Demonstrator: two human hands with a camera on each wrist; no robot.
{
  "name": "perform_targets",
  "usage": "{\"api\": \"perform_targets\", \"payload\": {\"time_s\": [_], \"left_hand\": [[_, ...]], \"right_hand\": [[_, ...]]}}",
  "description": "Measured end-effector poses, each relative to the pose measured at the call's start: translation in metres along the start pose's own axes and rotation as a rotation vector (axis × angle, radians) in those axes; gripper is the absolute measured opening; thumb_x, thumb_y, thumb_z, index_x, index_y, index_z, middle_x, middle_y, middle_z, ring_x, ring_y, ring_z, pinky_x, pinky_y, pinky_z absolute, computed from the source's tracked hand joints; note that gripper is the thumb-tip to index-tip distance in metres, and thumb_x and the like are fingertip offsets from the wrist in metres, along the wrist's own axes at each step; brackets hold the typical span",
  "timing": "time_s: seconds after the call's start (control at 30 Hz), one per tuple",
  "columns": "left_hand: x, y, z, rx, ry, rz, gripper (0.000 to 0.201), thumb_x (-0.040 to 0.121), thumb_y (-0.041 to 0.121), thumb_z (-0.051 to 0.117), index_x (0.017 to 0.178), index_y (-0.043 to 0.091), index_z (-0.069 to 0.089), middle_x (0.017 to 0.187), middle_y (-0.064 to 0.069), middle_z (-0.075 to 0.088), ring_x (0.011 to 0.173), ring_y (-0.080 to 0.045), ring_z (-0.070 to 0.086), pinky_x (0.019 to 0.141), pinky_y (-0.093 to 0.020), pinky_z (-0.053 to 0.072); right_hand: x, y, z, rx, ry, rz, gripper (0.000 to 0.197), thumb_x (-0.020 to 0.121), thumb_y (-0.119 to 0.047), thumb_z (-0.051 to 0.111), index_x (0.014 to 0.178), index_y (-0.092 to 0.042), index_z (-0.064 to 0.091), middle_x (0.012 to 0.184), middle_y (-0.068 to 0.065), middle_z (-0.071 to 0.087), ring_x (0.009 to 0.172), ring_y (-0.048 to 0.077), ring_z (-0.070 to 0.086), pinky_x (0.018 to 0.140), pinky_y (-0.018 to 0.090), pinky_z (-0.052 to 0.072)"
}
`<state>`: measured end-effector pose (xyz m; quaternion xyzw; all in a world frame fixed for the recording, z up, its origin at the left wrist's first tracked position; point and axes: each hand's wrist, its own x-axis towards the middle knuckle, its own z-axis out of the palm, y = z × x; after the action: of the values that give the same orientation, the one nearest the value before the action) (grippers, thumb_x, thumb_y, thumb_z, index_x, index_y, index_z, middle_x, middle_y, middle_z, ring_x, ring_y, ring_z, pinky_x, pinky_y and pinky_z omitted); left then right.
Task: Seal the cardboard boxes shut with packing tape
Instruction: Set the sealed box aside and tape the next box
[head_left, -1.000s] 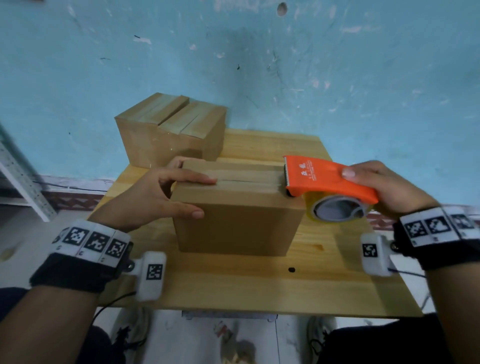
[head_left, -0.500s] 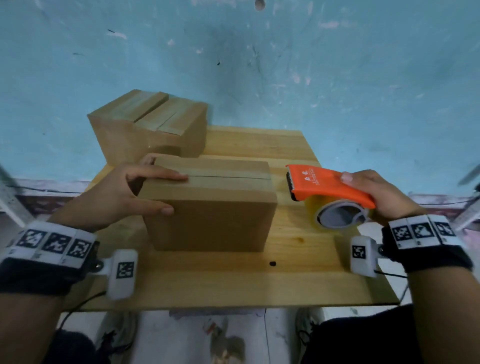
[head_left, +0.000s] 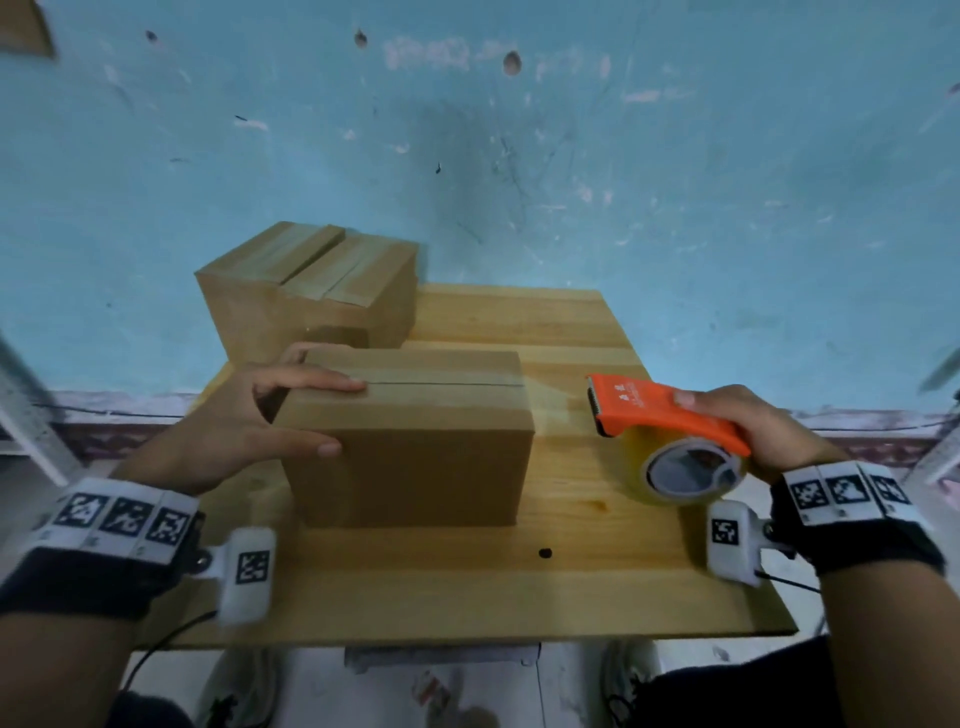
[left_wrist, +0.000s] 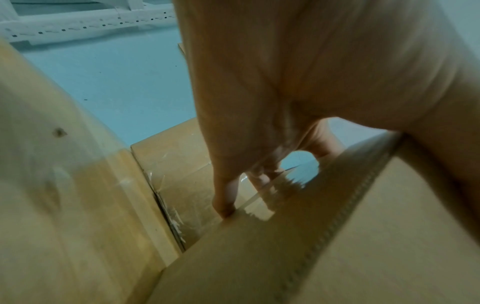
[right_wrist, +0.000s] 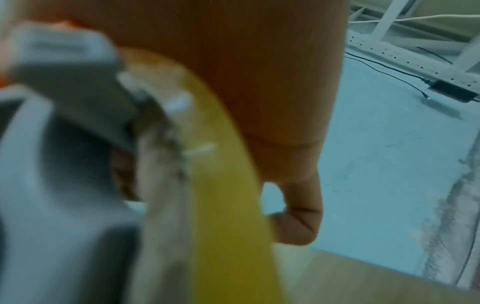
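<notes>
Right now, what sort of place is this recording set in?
Likely a makeshift packing bench in a bare workroom: a small pale wooden table before a scuffed turquoise painted wall, brown cardboard boxes, an orange tape dispenser, white perforated metal shelving beside.

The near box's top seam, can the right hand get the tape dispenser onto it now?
Probably yes. The right hand holds the tape dispenser just right of the near box, nothing on the table between; the left hand covers only the left end of the seam.

Matt cardboard box (head_left: 415, 441), glossy tape, wooden table (head_left: 571, 587).
</notes>
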<state>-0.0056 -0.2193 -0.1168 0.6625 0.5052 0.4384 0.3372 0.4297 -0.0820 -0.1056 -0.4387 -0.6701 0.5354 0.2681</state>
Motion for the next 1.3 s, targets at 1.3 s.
{"api": "perform_targets", "payload": {"time_s": [1.3], "left_hand": [[-0.007,0.008,0.009,-0.08,-0.023,-0.116,0.069,0.038,0.044,0.093,0.102,0.036,0.071,0.121,0.007,0.06,0.107,-0.014,0.063,0.074,-0.026,0.055]], "right_hand": [[0.019,-0.084,0.117,-1.215,0.485,-0.309,0.052,0.076,-0.058,0.062,0.054,-0.016,0.04,0.054,0.001,0.042,0.053,0.023,0.043,0.055,0.029,0.032]]}}
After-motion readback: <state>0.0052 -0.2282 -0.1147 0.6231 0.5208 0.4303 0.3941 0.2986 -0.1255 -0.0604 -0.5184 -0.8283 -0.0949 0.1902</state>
